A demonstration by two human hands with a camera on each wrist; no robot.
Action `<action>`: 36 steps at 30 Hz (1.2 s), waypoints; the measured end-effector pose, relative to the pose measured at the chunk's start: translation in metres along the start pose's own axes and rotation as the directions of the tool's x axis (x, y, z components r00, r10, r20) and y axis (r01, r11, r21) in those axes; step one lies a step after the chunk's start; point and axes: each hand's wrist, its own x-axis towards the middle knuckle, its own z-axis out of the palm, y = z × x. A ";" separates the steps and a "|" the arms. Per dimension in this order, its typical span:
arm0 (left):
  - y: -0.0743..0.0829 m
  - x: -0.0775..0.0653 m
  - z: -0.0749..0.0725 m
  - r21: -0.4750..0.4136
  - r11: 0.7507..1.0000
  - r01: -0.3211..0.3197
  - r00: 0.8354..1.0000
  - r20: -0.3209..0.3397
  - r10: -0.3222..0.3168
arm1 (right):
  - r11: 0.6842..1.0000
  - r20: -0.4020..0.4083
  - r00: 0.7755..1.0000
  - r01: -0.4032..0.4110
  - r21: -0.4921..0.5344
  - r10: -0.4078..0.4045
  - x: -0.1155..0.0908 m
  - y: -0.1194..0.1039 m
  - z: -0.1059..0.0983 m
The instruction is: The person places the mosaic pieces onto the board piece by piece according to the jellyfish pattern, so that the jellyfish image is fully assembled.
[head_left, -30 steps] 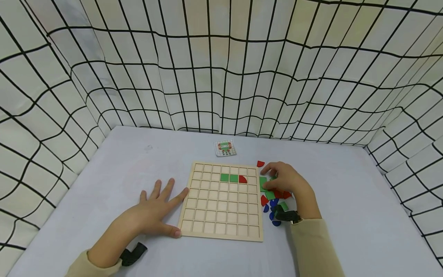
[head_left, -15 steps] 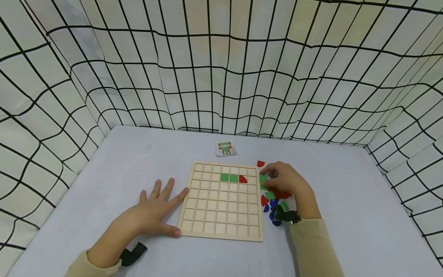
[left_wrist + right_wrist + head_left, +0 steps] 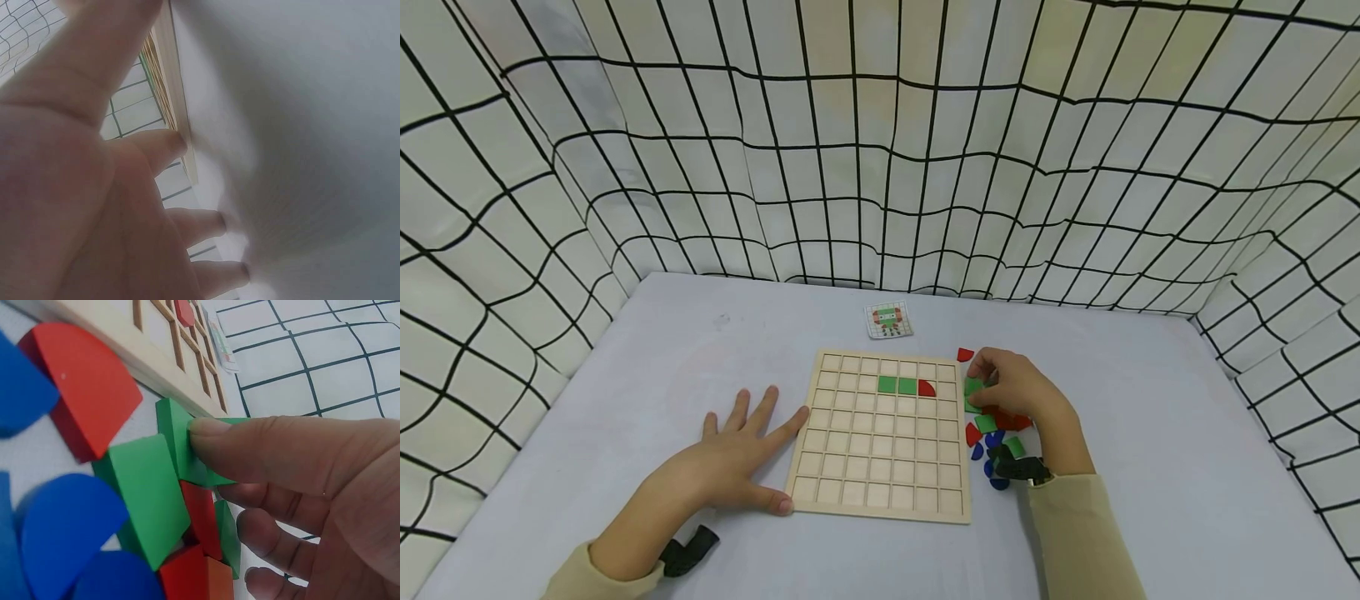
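Note:
My left hand [image 3: 730, 458] lies with fingers spread at the left side of a wooden grid board [image 3: 880, 425]. Its forefinger and thumb touch the board's edge. Two green square tiles and a red quarter-circle tile [image 3: 927, 388] sit side by side in an upper row. Beyond the right edge, my right hand [image 3: 1018, 387] pinches a green block [image 3: 175, 437], thumb on its near face. Another green piece shows behind the thumb in the right wrist view. Below lie a green block [image 3: 150, 494], red pieces [image 3: 94, 387] and blue rounded pieces [image 3: 72, 531], partly hidden by the hand.
A small picture card [image 3: 888, 320] with a green and red figure lies behind the board. One red piece [image 3: 965, 355] is apart from the pile, near the upper right corner. Black netting over white cloth [image 3: 880, 183] walls the white table's back and sides.
My right thumb and forefinger have drawn in around the green pieces, which have shifted slightly. The left hand and the board stay still.

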 end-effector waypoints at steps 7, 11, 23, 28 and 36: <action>-0.001 0.001 0.000 -0.004 1.000 0.000 1.000 -0.004 0.000 | 1.000 0.012 1.000 0.021 0.015 -0.021 0.002 0.000 0.001; -0.002 0.002 0.000 -0.010 1.000 0.007 1.000 -0.004 -0.007 | 0.999 0.012 1.000 0.026 0.023 -0.027 0.001 -0.001 0.000; -0.002 0.001 -0.001 -0.002 1.000 0.003 1.000 -0.003 -0.003 | 0.988 -0.099 0.990 0.110 0.109 -0.099 -0.001 -0.010 0.000; -0.002 0.002 -0.001 -0.003 1.000 0.004 1.000 -0.008 -0.004 | 0.978 -0.164 0.982 0.120 0.170 -0.092 0.000 -0.014 -0.001; -0.002 0.002 -0.001 0.003 1.000 0.007 1.000 -0.010 -0.007 | 0.952 -0.213 0.974 0.137 0.274 -0.078 -0.001 -0.019 0.000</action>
